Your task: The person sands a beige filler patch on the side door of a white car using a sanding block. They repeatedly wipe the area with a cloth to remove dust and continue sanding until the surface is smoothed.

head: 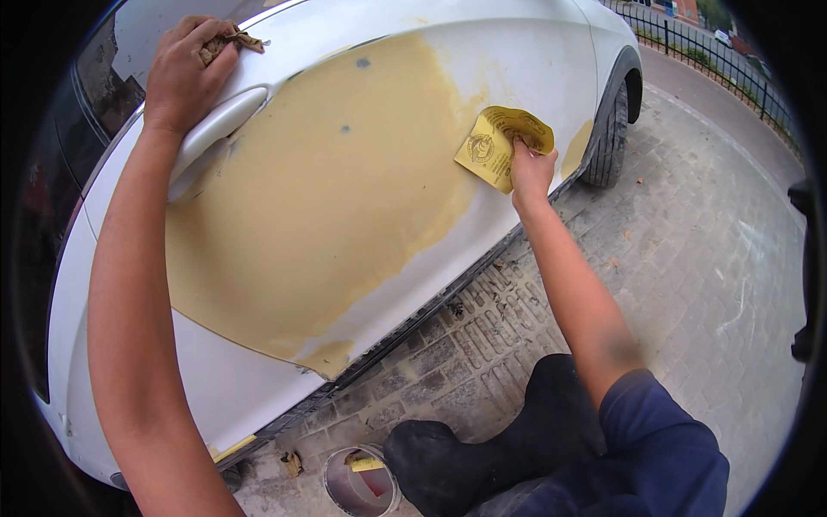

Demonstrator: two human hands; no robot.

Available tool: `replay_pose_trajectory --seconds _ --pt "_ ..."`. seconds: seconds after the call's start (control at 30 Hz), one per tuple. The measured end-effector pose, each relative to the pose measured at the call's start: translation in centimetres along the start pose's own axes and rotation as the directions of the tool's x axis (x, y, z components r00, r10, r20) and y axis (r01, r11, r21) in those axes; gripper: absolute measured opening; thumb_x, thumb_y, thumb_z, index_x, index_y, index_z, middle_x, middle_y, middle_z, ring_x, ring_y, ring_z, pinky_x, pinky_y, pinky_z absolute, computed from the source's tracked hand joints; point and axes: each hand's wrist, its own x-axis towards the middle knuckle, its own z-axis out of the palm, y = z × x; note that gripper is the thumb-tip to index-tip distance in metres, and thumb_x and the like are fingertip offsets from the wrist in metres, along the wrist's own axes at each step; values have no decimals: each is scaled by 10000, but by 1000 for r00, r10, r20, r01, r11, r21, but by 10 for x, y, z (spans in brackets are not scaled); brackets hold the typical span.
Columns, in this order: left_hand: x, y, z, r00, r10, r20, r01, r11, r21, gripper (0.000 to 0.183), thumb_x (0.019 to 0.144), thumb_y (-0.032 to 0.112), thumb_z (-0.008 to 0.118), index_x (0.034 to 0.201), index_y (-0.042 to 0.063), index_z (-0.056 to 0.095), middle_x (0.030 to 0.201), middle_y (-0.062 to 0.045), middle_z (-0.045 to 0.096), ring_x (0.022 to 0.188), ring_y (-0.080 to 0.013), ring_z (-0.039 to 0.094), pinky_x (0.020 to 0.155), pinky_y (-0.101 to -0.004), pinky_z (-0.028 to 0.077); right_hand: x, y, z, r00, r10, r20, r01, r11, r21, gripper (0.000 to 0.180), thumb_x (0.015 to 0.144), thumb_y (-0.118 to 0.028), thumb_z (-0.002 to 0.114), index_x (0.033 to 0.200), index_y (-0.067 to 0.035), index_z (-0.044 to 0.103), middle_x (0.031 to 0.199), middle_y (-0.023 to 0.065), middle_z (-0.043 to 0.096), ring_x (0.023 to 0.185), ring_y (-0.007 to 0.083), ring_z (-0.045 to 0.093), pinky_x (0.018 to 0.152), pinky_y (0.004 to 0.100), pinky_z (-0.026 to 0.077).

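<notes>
A white car door (413, 271) carries a broad patch of tan body filler (310, 181) with small grey spots. My right hand (535, 169) pinches a curled sheet of yellow-backed sandpaper (492, 152), whose printed backing faces me, at the patch's right edge. Up at the left, my left hand (187, 71) rests on the door just above the white door handle (223, 129) and grips a crumpled brown piece (219, 46), cloth or worn sandpaper; I cannot tell which.
A bucket (331, 481) with cloudy liquid and a yellow piece stands by my dark-clothed knee (426, 452). Brick paving (685, 278) lies beside the car. The front or rear wheel (610, 139) is at the right, a black metal fence (704, 61) beyond it.
</notes>
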Motion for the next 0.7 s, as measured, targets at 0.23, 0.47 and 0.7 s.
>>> replay_pose_trajectory --seconds 0.23,0.47,0.7 --pt "-1 0 0 1000 27 -9 -27 1000 -8 304 1021 264 770 1282 141 865 1366 -57 785 1286 -339 710 1148 -451 572 15 -35 9 982 -190 11 177 889 -421 633 978 -386 930 1396 12 669 1488 213 576 1398 358 572 1198 472 493" --pt "-1 1 0 999 30 -15 -30 999 18 288 1029 264 772 1275 148 869 1366 -48 789 1286 -337 705 1141 -450 573 9 -53 26 974 -205 96 224 932 -285 896 990 -481 920 1565 68 508 1528 243 567 1461 374 542 1240 538 462" --pt "-1 4 -2 1000 -8 7 8 1000 0 297 1021 268 778 1276 148 874 1359 -55 790 1250 -348 704 1143 -443 565 14 -45 61 963 -250 100 269 891 -365 1316 1032 -792 707 1823 103 158 1854 388 234 1749 547 181 1426 627 200"
